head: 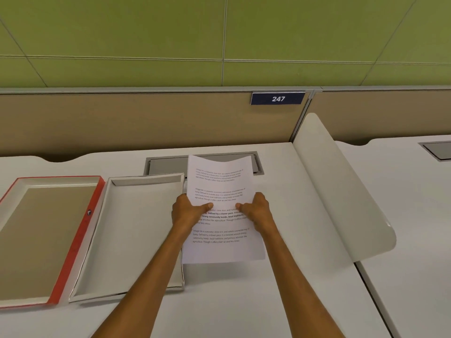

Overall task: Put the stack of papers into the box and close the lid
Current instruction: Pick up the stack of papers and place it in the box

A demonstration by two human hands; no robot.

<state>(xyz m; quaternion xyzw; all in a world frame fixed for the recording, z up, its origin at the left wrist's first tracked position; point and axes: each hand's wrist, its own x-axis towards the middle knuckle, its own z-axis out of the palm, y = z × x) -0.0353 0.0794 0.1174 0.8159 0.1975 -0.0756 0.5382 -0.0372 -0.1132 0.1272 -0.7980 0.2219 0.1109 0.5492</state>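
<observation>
The stack of papers (220,181), white with printed text, is lifted above the desk at the centre, its top edge sagging a little. My left hand (186,211) grips its left edge and my right hand (256,211) grips its right edge, thumbs on top. Just left of the papers lies the open white box (136,240), with nothing inside it. Its lid (80,230), red outside and brown inside, lies upside down further left.
A grey cable hatch (168,165) is set in the white desk (244,301) behind the box. A curved white divider (341,191) rises at the right. A tan partition with the sign 247 (277,98) stands at the back.
</observation>
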